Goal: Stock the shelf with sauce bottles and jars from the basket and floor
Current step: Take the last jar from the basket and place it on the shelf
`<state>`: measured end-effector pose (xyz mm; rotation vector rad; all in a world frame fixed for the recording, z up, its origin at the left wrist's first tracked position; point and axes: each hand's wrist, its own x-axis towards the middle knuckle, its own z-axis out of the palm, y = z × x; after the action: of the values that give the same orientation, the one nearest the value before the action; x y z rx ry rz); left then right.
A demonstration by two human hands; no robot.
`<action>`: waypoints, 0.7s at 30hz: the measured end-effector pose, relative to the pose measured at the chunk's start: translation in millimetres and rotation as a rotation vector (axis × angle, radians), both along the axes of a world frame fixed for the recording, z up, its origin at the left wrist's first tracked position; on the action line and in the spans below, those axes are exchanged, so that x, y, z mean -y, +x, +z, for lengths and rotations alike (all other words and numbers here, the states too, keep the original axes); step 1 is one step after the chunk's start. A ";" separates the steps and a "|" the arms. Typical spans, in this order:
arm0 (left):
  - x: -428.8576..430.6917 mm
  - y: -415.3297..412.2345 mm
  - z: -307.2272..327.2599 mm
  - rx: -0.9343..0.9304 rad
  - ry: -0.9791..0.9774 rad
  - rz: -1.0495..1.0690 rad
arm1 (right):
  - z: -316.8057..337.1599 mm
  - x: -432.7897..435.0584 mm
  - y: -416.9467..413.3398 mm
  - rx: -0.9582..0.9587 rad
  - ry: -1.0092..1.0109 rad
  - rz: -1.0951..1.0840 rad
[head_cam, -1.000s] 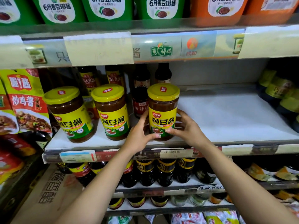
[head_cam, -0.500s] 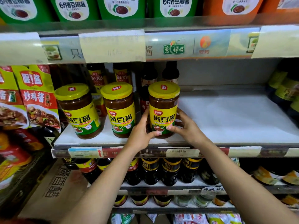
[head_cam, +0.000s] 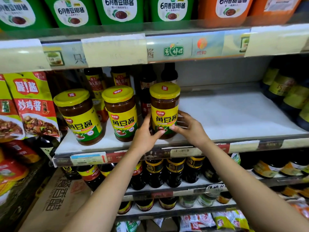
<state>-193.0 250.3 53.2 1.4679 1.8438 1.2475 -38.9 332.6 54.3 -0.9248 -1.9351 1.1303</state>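
Seemingly mid-placement in the head view, the yellow-lidded glass jar of brown soybean paste (head_cam: 164, 111) stands at the front of the white-lined middle shelf (head_cam: 234, 118), with the person's left hand (head_cam: 145, 136) and right hand (head_cam: 189, 128) cupping its lower body from either side, fingers pressed on the label. Just left of this jar stands a matching jar (head_cam: 121, 113), with dark sauce bottles (head_cam: 148, 91) close behind. A sideways nudge while letting go could knock that neighbour, or a push backward could topple the bottles.

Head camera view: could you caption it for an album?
Both hands, left and right, set a third yellow-lidded jar on the shelf.
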 end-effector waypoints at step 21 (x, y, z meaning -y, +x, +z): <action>28.5 140.5 -20.2 0.140 -0.008 -0.387 | -25.5 90.6 161.9 -0.145 -0.043 -0.508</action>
<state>-52.5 221.8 33.0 1.5945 1.3890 1.1164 123.0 242.0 28.8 -1.2328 -1.4479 0.9086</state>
